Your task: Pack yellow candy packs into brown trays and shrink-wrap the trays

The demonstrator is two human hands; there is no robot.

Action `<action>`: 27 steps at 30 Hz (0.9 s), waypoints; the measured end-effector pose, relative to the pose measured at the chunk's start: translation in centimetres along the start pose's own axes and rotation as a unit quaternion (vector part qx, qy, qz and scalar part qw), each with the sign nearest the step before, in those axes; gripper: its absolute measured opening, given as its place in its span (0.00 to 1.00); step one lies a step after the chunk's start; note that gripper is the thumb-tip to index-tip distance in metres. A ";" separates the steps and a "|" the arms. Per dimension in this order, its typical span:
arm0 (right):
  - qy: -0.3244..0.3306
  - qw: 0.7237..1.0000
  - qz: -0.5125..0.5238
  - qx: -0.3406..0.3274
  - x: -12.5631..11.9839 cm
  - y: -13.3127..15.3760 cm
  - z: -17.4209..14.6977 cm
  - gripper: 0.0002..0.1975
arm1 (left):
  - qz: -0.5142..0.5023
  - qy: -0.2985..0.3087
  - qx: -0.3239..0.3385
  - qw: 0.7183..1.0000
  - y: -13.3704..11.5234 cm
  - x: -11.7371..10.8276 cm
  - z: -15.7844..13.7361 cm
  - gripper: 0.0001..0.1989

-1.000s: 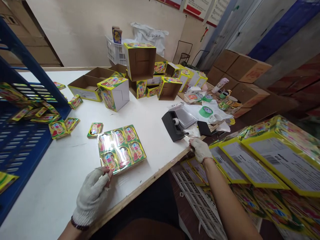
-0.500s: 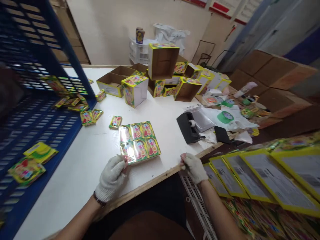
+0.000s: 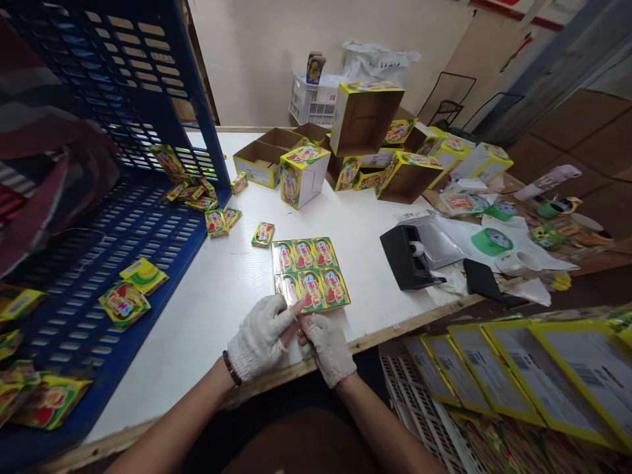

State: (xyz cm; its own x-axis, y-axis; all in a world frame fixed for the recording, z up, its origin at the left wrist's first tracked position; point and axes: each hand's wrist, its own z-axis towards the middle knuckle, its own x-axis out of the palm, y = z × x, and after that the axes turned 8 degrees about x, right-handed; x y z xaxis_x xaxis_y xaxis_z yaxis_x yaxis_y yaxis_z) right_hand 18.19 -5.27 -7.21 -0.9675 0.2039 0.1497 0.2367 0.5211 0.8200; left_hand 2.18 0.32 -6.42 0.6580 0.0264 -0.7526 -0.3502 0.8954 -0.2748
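A flat block of several small yellow-and-green printed boxes (image 3: 311, 273), set in two rows under shiny clear film, lies on the white table. At its near edge, my left hand (image 3: 261, 336) in a white glove with bare fingertips has its thumb and fingers drawn together. Close beside it, my right hand (image 3: 326, 345), gloved the same way, is closed in a pinch, its fingertips almost meeting those of the left. Anything between the fingertips is too small to make out. One loose small box (image 3: 263, 234) lies just past the block's far left corner.
A blue slatted crate (image 3: 192, 253) with loose small boxes stands at left. Open display cartons (image 3: 368, 118) are stacked at the back. To the right are a black tape dispenser (image 3: 407, 257), green tape (image 3: 491, 241) and a black flat object (image 3: 481, 280). Yellow-edged cartons (image 3: 513, 375) fill the lower right.
My right hand has come leftward from the table's front edge to meet my left hand at the block. The view has swung left, showing more of the blue crate.
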 end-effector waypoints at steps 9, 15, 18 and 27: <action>0.052 0.995 0.049 0.070 -0.6 -0.9 1.2 0.18 | 0.091 -0.064 -0.031 0.993 0.4 2.9 0.9 0.11; -0.072 0.993 0.058 0.071 -5.7 0.0 0.6 0.16 | 0.096 -0.081 -0.054 0.991 0.3 3.8 0.0 0.07; -0.180 0.983 0.011 -0.018 -8.4 1.1 1.4 0.16 | 0.096 -0.047 -0.064 0.992 0.4 3.7 0.0 0.05; -0.157 0.972 -0.141 -0.102 -8.7 3.8 7.2 0.24 | 0.014 -0.109 -0.134 0.985 -0.2 4.9 -1.8 0.44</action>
State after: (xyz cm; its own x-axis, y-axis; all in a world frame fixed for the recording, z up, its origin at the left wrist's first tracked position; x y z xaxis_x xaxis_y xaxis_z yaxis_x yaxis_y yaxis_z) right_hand 28.17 0.89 -9.43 -0.9085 0.3366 -0.2476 -0.0882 0.4246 0.9011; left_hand 4.28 -0.48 -11.11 0.7622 0.1709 -0.6244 -0.5151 0.7442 -0.4252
